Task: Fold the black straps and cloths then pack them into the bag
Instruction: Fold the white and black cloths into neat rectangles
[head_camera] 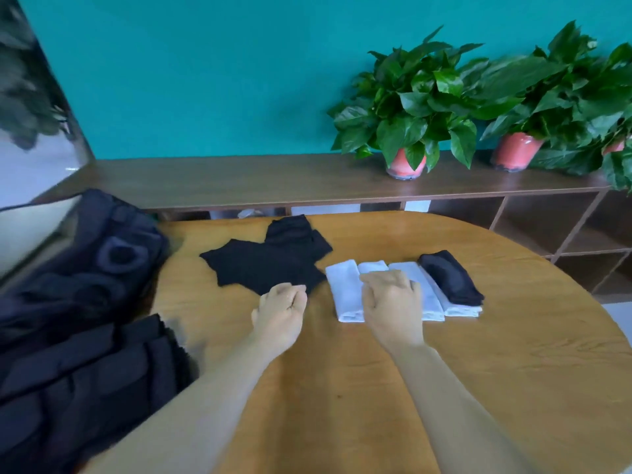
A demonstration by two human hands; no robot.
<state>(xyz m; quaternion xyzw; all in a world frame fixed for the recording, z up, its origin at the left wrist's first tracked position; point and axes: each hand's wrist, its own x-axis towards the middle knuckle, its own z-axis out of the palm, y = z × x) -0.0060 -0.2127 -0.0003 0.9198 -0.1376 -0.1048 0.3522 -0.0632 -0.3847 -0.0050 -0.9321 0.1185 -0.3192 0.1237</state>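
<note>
Both my hands are out over the table [376, 388]. My left hand [278, 318] has its fingers curled at the near edge of the unfolded black cloth [263, 265], though I cannot tell whether it actually pinches the fabric. My right hand [393, 302] rests, fingers bent, on the row of folded white cloths [345, 292], and whether it grips one is hidden too.

That black cloth lies crumpled and spread, with another dark piece [294, 230] touching its far side. A folded black cloth [451, 277] sits on the right end of the white row. The black bag [85, 285] slumps at the table's left edge.

I judge the spread cloth is next: flatten it first, bring corners together squarely, press each crease.
</note>
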